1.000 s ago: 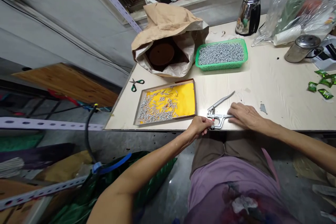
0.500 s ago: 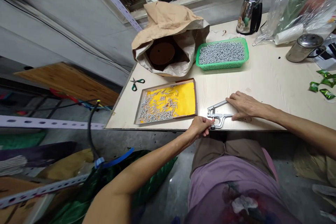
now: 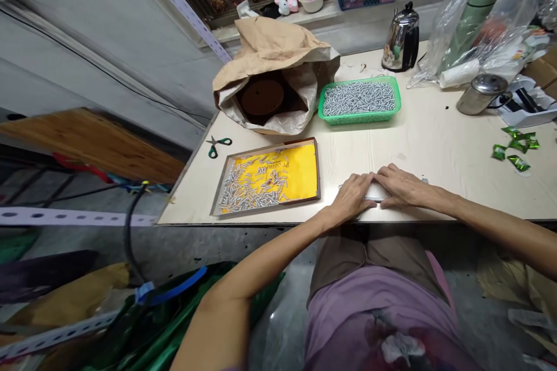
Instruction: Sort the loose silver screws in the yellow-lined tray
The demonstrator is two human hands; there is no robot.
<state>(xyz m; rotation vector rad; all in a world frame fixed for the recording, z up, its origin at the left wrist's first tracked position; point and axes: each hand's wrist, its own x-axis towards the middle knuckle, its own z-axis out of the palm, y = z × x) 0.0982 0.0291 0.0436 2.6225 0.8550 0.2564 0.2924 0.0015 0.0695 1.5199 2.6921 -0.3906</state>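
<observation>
At the table's front edge lies a pair of metal snap-fastener pliers (image 3: 375, 192), mostly covered by my two hands. My left hand (image 3: 351, 198) is closed over its left, jaw end, fingers bent and thumb pointing right. My right hand (image 3: 401, 186) wraps the handle side, its fingertips touching those of the left hand. What sits between the jaws is hidden. Left of my hands rests a shallow tray (image 3: 317, 177) with a yellow lining and many small silvery metal pieces (image 3: 248, 188), heaped mostly toward its left side.
Behind the tray stands an open paper sack (image 3: 278, 40), beside a green basket (image 3: 361, 119) full of similar silvery pieces. Scissors (image 3: 213, 148) lie at the left table edge. A kettle (image 3: 402, 37), a metal cup (image 3: 481, 95) and green-wrapped sweets (image 3: 517, 142) are to the right.
My left hand has moved from beside the jaws up onto the pliers. Both hands have come together over the tool, and its handles look pressed closer. The view has shifted slightly.
</observation>
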